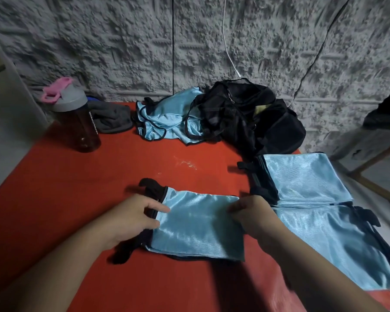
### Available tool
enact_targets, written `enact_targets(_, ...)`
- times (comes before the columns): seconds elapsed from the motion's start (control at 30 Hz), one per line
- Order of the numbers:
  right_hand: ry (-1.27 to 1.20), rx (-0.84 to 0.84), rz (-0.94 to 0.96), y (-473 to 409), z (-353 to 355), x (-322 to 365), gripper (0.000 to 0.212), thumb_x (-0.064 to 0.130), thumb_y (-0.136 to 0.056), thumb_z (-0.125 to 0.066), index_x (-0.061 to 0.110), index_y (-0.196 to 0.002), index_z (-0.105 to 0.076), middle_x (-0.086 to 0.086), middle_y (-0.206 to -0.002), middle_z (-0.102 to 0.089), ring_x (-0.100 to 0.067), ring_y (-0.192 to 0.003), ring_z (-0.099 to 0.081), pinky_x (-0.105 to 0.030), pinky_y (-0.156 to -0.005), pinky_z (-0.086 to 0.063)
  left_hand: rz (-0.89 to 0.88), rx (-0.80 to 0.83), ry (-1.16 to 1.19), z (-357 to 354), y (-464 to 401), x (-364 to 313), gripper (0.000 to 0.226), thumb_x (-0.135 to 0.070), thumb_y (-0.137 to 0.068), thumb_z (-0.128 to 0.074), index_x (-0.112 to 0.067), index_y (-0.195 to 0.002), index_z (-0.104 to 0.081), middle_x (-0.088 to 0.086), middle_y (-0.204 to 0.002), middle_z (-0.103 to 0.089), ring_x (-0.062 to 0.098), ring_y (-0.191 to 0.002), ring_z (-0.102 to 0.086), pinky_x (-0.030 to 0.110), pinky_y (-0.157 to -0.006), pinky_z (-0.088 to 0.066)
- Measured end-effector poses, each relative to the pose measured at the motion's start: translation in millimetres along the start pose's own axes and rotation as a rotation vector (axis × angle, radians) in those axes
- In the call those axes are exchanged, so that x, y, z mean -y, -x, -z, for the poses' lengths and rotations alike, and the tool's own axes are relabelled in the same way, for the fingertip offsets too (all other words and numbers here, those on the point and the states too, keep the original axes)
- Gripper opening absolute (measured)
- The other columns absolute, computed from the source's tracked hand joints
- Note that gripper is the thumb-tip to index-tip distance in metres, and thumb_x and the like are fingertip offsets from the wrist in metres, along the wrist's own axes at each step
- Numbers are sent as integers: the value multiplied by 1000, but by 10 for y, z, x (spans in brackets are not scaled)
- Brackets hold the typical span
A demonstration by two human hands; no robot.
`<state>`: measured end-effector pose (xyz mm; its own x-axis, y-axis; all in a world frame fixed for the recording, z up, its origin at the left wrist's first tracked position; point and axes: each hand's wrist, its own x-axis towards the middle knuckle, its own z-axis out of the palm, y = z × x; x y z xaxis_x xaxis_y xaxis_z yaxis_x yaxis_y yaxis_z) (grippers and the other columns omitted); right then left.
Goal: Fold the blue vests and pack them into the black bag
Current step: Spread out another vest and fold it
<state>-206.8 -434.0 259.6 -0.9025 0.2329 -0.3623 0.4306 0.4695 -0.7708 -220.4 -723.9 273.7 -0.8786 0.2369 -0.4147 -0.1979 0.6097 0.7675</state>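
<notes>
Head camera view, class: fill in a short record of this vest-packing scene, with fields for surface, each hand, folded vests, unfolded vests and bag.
surface: red table
left hand: left hand grips the left edge of the folded vest
right hand: right hand pinches that vest's right edge
folded vests: two folded stacks lying at the right
unfolded vests: crumpled vests at the back, beside the bag
bag: black bag, whether any vests are inside cannot be told
other: brown bottle at back left

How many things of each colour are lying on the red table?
Blue: 4 (folded vest under both hands, two folded stacks, crumpled vest)
Black: 1 (bag)
Grey: 1 (cloth)
Brown: 1 (bottle)
Total: 7
</notes>
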Motion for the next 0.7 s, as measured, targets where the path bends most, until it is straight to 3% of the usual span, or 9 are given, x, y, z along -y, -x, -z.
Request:
enact_targets(0.1,37,90,39,50,47,10,9,-4,-80,-65,-5,-84,-73,-4,-58,-49,-17,-57,-43,-32,-55,-36,-29,-46,-43,-37,21,15,44,-17,-74,-86,-42,-109,-74,-19,-119,-56,-3,-103,-57,15,-89,-46)
enact_targets(0.17,113,160,80,112,68,20,20,-2,-79,-62,-11,-97,-68,-7,-66,-48,-19,-60,-43,-35,-56,-36,-53,-56,-140,-85,52,23,52,-20,-72,-88,-39,-117,-70,-15,-117,-52,-3,-101,-53,8,-78,-42)
enact_targets(0.27,300,213,113,216,52,64,45,-6,-76,-61,11,-117,-71,7,-80,-56,-8,-62,-53,-17,-53,-44,-94,-94,-218,-152,113,18,64,-15,-74,-86,-32,-131,-63,-14,-118,-47,-4,-101,-51,1,-71,-40)
enact_targets(0.3,355,216,135,248,45,76,54,-6,-76,-61,16,-125,-69,11,-85,-54,-6,-68,-53,-8,-53,-39,-99,-112,-233,-172,140,11,65,-14,-74,-85,-31,-133,-62,-14,-119,-47,-3,-100,-50,1,-71,-40)
enact_targets(0.37,384,184,156,299,54,107,61,-5,-77,-61,19,-133,-65,10,-93,-54,-9,-81,-54,-4,-49,-33,-100,-135,-234,-196,196,7,67,-13,-75,-84,-31,-135,-61,-14,-121,-45,-3,-100,-50,1,-71,-40)
enact_targets(0.43,379,149,173,358,106,146,63,-6,-79,-57,19,-137,-63,4,-102,-56,-13,-86,-56,-7,-50,-36,-122,-163,-219,-232,264,-26,69,-13,-75,-84,-32,-136,-60,-13,-127,-44,-1,-101,-51,-1,-72,-38)
enact_targets(0.57,441,95,265,486,356,254,65,-5,-80,-53,21,-138,-62,-7,-121,-65,-21,-100,-64,-18,-69,-46,-198,-271,-148,-402,409,-183,68,-9,-76,-85,-30,-136,-60,-14,-130,-39,-1,-113,-40,-8,-78,-28)
enact_targets(0.63,425,49,300,516,590,216,59,0,-81,-58,27,-132,-67,-6,-117,-68,-19,-94,-66,-16,-62,-46,-234,-299,-111,-539,488,-324,69,-9,-76,-85,-29,-137,-60,-17,-126,-38,-4,-113,-37,-10,-77,-25)
enact_targets(0.7,354,-11,305,593,900,128,47,6,-85,-63,35,-120,-73,-5,-104,-73,-17,-79,-69,-23,-58,-53,-281,-304,-48,-729,548,-499,70,-10,-75,-85,-29,-137,-59,-18,-129,-39,-6,-116,-38,-9,-80,-26)
